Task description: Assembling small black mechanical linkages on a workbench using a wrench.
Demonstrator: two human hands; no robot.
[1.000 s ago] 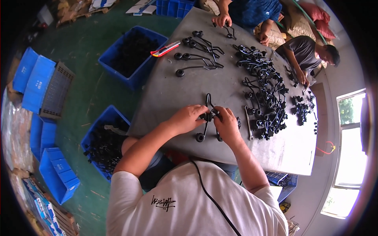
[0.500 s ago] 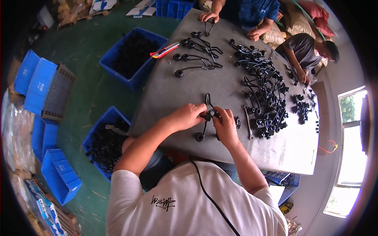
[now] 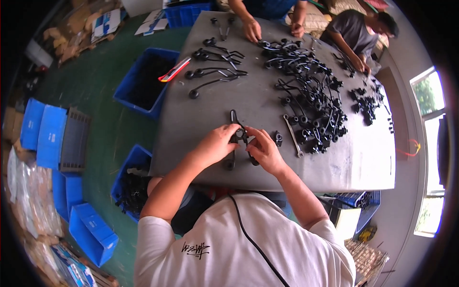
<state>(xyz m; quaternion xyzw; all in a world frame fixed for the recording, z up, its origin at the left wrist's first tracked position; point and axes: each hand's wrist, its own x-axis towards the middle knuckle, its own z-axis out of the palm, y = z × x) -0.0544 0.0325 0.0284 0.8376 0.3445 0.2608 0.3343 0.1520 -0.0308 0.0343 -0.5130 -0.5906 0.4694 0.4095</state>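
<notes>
Near the table's front edge, both my hands are closed around a black bent-rod part [image 3: 233, 116]. Its narrow looped end points away from me, and its rod ends reach back toward me, one with a round black bushing. My left hand [image 3: 216, 144] pinches the middle from the left. From the right, my right hand [image 3: 265, 150] has thumb and fingers at the joint; what small piece they grip there is hidden. Just right of that hand lies a small black bracket [image 3: 278, 138]. Farther right is a metal wrench [image 3: 293, 135].
A large pile of black rod parts [image 3: 315, 103] covers the table's right middle. Several more rods [image 3: 215, 74] lie at the far left, near a red utility knife [image 3: 174, 70]. Blue bins [image 3: 125, 103] stand along the left side. Two co-workers sit beyond the table.
The view has shifted, so the table sits farther left. My right fingers have changed position on the part. A co-worker's hand has left a rod part at the far edge and moved toward the pile.
</notes>
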